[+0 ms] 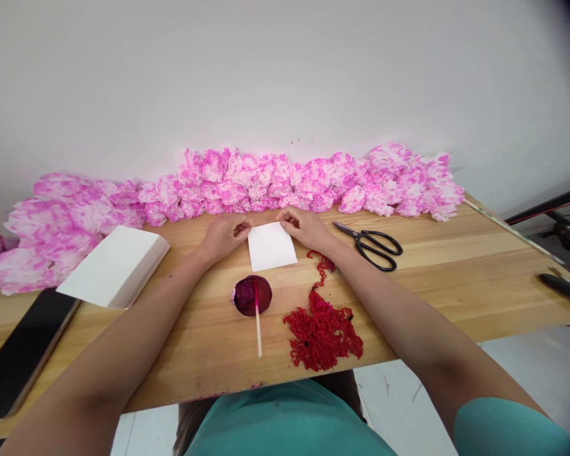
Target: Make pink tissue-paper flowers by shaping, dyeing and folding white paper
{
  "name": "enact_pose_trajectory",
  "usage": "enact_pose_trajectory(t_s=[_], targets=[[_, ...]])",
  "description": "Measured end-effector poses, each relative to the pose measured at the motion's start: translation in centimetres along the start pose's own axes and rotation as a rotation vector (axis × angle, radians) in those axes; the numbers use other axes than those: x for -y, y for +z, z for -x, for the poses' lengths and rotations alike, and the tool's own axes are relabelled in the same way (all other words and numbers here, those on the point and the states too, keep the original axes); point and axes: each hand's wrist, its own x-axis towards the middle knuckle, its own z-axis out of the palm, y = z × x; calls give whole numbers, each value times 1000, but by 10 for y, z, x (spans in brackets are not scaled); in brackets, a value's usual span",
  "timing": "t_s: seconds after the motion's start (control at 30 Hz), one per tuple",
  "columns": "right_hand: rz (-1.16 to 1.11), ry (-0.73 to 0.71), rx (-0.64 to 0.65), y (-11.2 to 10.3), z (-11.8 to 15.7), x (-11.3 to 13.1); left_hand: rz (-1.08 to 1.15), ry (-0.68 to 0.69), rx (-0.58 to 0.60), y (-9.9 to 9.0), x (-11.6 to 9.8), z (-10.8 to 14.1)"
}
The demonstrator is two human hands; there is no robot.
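Note:
A small white square of paper [272, 249] lies in front of me over the wooden table, its far edge between my hands. My left hand [228, 235] pinches the far left corner between thumb and fingers. At the far right corner, my right hand [306, 227] pinches the paper the same way. Nearer to me stands a small round dish of dark magenta dye [244, 296], with a pink-stained wooden stick [259, 329] resting across its rim. Right of the dish lies a tangle of red yarn [323, 335], a strand of it running under my right forearm.
Black-handled scissors [368, 244] lie right of my right hand. A thick stack of white paper [118, 263] sits left, beside a dark phone [26, 351]. Pink-and-white crumpled paper blooms [261, 180] line the wall. A black-handled tool [565, 288] is at the table's right edge.

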Motion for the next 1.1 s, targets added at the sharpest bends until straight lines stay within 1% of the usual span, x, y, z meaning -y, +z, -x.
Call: enact_pose_trajectory(t_s=[0.07, 0.2, 0.33, 0.5, 0.63, 0.73, 0.87, 0.93, 1.1], targets=[[-40, 0, 16, -1, 0, -1, -6, 16, -3, 1, 0, 0], [-25, -29, 54, -2, -1, -4, -27, 84, 6, 1, 2, 0], [-43, -2, 86, -4, -2, -2, -31, 127, 28, 1, 2, 0], [-23, 44, 68, -3, -1, 6, -36, 114, 50, -1, -5, 1], [7, 74, 28, 1, 0, 6, -76, 79, 44, 1, -4, 0], [40, 30, 25, 2, -1, 2, -100, 53, 39, 3, 0, -1], [122, -56, 51, 2, -2, 1, -179, 98, 54, 5, 0, -1], [166, -76, 54, 1, -2, 2, -225, 122, 57, 5, -3, -1], [310, -92, 48, 0, 0, 8, -352, 132, 84, 4, -9, -1]])
